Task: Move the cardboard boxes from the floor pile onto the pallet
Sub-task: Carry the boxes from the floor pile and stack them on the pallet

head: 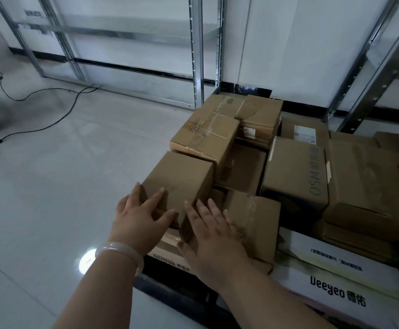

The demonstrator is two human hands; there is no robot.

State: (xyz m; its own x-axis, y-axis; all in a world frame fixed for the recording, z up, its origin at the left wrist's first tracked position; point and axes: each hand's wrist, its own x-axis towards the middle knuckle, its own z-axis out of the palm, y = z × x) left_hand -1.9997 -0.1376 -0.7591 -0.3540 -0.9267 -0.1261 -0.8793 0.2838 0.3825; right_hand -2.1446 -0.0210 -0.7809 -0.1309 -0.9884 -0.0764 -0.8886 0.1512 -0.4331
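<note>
Brown cardboard fills the right half of the view: closed boxes packed close together on the dark pallet [170, 284], which sits on a pale tiled floor [63, 186]. The small plain box [179, 181] stands at the stack's near left corner, on top of other cartons. The left hand [139, 216], with a pale bangle [120, 252] at its wrist, lies spread on the box's near left side with straight fingers. The right hand [214, 236] lies flat with its fingers extended along the box's right side, over a tape-sealed box [255, 217] touching it. Just behind the small box stands a taller taped box [205, 136], and a box with blue lettering [296, 176] stands to the right. A white printed carton [336, 279] lies low in front. Grey steel racking [197, 55] lines the wall, and a black cable [51, 115] trails across the floor at left. Every box is shut, so their contents are hidden.
</note>
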